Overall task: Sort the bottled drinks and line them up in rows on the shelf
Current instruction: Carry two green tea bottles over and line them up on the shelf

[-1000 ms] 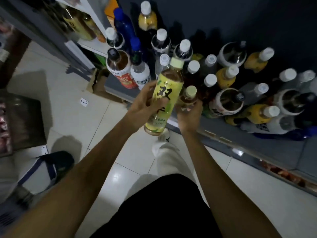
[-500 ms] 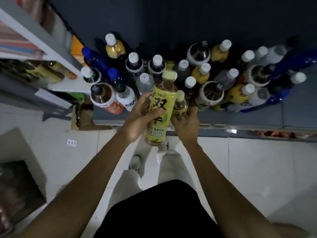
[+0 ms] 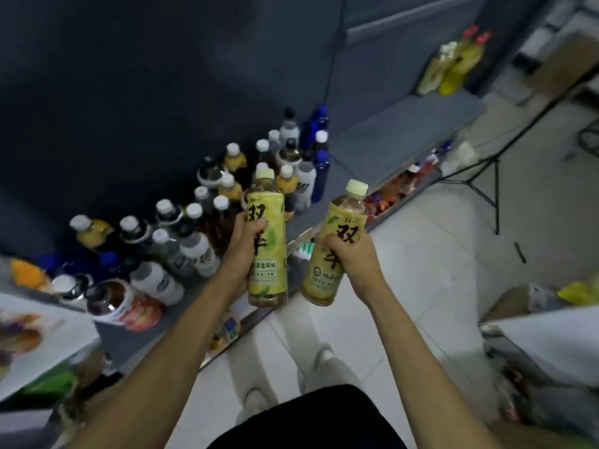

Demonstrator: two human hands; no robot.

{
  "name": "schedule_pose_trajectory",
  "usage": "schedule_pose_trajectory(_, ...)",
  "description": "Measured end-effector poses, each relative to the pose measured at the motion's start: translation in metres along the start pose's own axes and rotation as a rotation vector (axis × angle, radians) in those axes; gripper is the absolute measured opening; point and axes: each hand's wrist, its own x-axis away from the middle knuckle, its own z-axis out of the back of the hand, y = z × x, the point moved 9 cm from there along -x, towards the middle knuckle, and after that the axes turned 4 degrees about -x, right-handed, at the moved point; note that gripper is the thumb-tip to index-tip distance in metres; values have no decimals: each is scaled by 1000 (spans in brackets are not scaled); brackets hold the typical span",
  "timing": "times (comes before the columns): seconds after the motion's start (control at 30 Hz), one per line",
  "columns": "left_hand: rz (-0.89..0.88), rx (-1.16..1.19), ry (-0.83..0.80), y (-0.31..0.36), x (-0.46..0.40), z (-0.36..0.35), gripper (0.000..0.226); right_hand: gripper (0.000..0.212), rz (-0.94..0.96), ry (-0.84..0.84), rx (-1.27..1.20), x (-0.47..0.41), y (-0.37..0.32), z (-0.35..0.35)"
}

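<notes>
While we look down from the head camera, our left hand (image 3: 241,251) is wrapped around a tea bottle with a yellow-green label (image 3: 266,241), holding it upright in the air just in front of the shelf (image 3: 392,140). Our right hand (image 3: 351,251) grips a second tea bottle of the same kind (image 3: 334,251), tilted a little to the right, its pale cap (image 3: 356,188) pointing up and away from us. The two held bottles are near each other but apart, with a strip of shelf edge and floor showing between them. Behind the left bottle a crowd of mixed bottles (image 3: 207,205) stands on the grey shelf against the dark back wall: white-capped yellow drinks, dark drinks, clear ones with white labels, and several blue bottles (image 3: 319,163) at the far end of the group. Nearest us on the left stands a brown drink with a red label (image 3: 124,304). To the right of the blue bottles the shelf is bare grey, and further along two yellow bottles with red caps (image 3: 453,63) stand together well apart from the rest. Below us we see pale trousers, light shoes and a white tiled floor (image 3: 437,247), and a black stand leg (image 3: 486,186) rises at the right.
</notes>
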Motion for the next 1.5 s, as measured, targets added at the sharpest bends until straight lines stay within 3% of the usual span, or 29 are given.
schedule_pose_trajectory(0.13, 29, -81, -176, -8, -16, -82, 68, 49, -53, 198, -160, 6, 9, 78)
schedule_pose_trajectory(0.23, 76, -209, -307, -29, -28, -149, 67, 55, -182, 318, -327, 7, 39, 141)
schedule_pose_trajectory(0.37, 135, -337, -393, -68, -50, -237, 55, 82, -336, 351, -589, 0, 82, 214)
schedule_pose_trajectory(0.4, 132, -380, -401, -74, -55, -259, 50, 80, -350, 364, -604, -7, 88, 234)
schedule_pose_trajectory(0.53, 184, -459, -370, -94, -73, -323, 44, 39, -343, 358, -476, -45, 76, 298)
schedule_pose_trajectory(0.67, 227, -432, -319, -102, -113, -374, 60, 34, -233, 305, -379, -115, 21, 359)
schedule_pose_trajectory(0.8, 244, -349, -237, -103, -168, -414, 59, 26, -155, 285, -326, -187, -19, 408)
schedule_pose_trajectory(1.0, 257, -277, -234, -115, -277, -497, 52, 42, -229, 340, -183, -278, -14, 474)
schedule_pose_trajectory(1.27, 270, -274, -378, -104, -430, -641, 52, 23, -273, 537, -233, -382, -41, 586)
schedule_pose_trajectory(1.5, 245, -327, -444, -94, -537, -748, 57, 51, -266, 509, -356, -509, -67, 653)
